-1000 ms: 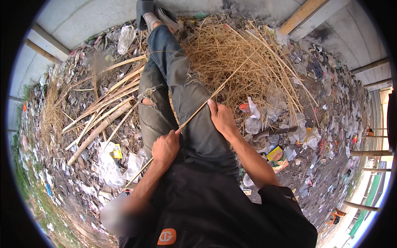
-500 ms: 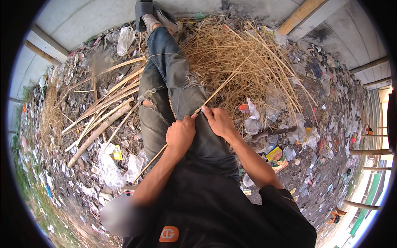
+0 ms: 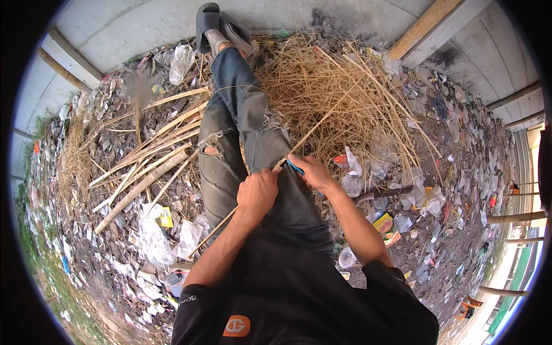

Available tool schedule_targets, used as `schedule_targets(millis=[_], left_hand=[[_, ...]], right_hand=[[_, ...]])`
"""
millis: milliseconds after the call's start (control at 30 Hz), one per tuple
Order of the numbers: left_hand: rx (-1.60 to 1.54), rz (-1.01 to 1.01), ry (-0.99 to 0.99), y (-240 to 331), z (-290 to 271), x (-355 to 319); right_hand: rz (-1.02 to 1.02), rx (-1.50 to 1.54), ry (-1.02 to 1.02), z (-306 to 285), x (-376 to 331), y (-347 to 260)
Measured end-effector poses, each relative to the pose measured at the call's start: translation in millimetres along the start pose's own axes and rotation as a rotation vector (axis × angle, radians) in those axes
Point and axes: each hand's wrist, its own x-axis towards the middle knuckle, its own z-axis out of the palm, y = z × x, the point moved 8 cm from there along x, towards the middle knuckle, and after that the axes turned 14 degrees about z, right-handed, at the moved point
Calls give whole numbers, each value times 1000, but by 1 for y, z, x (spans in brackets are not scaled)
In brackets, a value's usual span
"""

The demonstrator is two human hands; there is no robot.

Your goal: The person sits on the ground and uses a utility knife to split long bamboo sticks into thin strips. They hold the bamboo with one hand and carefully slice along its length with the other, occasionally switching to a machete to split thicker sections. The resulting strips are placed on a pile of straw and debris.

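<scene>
A long, thin bamboo strip [image 3: 323, 121] lies slantwise across my thighs, its far end over the straw-like pile and its near end beside my left forearm. My left hand [image 3: 257, 192] is closed around it above my lap. Close by, on the strip's far side, my right hand [image 3: 313, 173] is closed on a slim blue tool [image 3: 295, 167] held against the strip. Most of that tool is hidden by the fingers, so its kind cannot be made out. My legs [image 3: 253, 126] in torn trousers are stretched out and crossed.
Thin shavings [image 3: 322, 86] are heaped right of my legs. Split bamboo pieces [image 3: 167, 132] and a thicker pole [image 3: 141, 187] lie left. A dark-handled knife [image 3: 386, 192] rests on the littered ground at right. A concrete wall [image 3: 322, 17] stands beyond my feet.
The blue tool now shows in my right hand, where it was not visible before. Both hands stay close together on the strip. The whole view has shifted slightly.
</scene>
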Motion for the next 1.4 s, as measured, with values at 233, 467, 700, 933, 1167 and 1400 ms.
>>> schedule_targets(millis=[233, 467, 700, 933, 1167, 1400], left_hand=[[-137, 151, -109, -19, -32, -38], [-185, 29, -94, -32, -35, -61], [-279, -80, -80, -22, -14, -55], [-351, -67, -54, -26, -11, -56], [-345, -59, -31, -30, -10, -57], [-134, -17, -40, -28, -6, -63]], right_hand=[[-54, 30, 127, -11, -1, 5], [-253, -253, 400, -12, -5, -6], [-257, -361, 443, -9, -6, -15], [-190, -108, 190, -21, 30, 16], [53, 254, 20, -20, 8, 7], [-634, -267, 380, -22, -37, -65]])
